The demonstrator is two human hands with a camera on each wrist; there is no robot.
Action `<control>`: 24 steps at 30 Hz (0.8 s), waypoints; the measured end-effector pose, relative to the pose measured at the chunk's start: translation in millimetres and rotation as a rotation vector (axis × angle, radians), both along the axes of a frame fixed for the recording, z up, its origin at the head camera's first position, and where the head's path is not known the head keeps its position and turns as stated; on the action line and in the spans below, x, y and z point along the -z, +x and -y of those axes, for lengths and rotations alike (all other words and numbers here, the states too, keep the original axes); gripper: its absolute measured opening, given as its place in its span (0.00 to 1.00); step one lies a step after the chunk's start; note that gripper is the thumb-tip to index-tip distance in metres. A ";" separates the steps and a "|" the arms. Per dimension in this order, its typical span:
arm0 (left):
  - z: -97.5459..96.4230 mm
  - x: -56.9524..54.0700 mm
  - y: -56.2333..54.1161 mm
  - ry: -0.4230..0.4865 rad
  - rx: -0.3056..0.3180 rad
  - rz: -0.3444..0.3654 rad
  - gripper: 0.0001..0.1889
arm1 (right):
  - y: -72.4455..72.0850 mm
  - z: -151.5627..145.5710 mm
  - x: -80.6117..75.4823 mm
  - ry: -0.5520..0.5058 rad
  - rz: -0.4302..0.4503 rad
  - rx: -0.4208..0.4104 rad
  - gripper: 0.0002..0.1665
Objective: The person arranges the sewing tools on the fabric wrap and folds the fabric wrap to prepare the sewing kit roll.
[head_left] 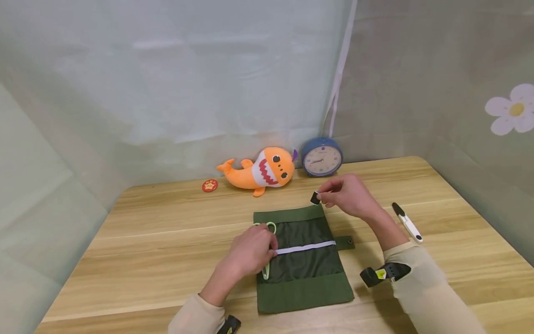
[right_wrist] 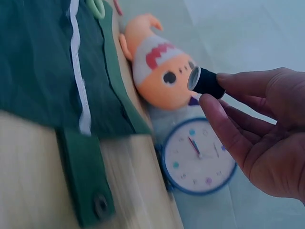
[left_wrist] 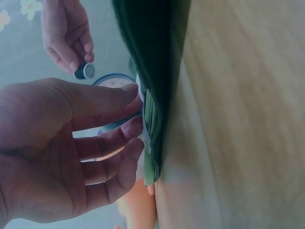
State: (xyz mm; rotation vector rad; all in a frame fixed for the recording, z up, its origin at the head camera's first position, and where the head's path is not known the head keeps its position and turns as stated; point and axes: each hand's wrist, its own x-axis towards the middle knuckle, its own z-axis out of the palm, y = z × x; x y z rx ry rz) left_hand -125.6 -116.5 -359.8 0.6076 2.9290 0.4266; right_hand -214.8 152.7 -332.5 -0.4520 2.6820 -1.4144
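Leftmost on the counter [head_left: 137, 241] – a red badge [head_left: 210, 185] near the back edge, then an orange plush [head_left: 239, 178] lying on its side against the backdrop.

Next, left hand [head_left: 250, 250], low over the left side of a green pouch [head_left: 304, 292] spread flat. Thumb and forefinger pinch the left end of a white band [head_left: 306, 247]; the other fingers curl loosely beside scissors [head_left: 272, 227]. Scissors lie lengthwise, loops to the far edge, tips toward the person; their crossing with the band is hidden by the hand.

Further right, a black spool [right_wrist: 209, 83] hangs in the air by the pouch's far right corner, pinched between thumb and fingers of the right hand [head_left: 348, 197]. Key relation: band and left hand lie nearer the person and left of the spool, well apart from it. In the right wrist view its long axis runs out from the fingertips, pale open end facing away from the palm.

Blue clock [head_left: 322, 160] behind; snap tab [head_left: 344, 242] off the pouch's right side; white snips [head_left: 409, 223] far right, slantwise, untouched.
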 end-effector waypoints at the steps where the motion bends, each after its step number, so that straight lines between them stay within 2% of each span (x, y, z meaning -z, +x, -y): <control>1: -0.2 0.2 -0.1 -0.001 0.000 0.002 0.03 | 0.4 3.6 1.2 -0.023 0.012 -0.010 0.07; 6: -1.2 0.1 -0.3 -0.007 -0.003 0.008 0.04 | 2.5 20.3 7.8 -0.123 0.055 -0.069 0.06; 12: -2.4 1.1 -1.0 -0.017 -0.002 0.009 0.04 | 6.2 36.1 15.1 -0.183 0.131 -0.080 0.06; 24: -3.5 0.5 -0.5 -0.024 -0.004 0.004 0.02 | 13.9 54.2 36.5 -0.201 0.281 -0.240 0.06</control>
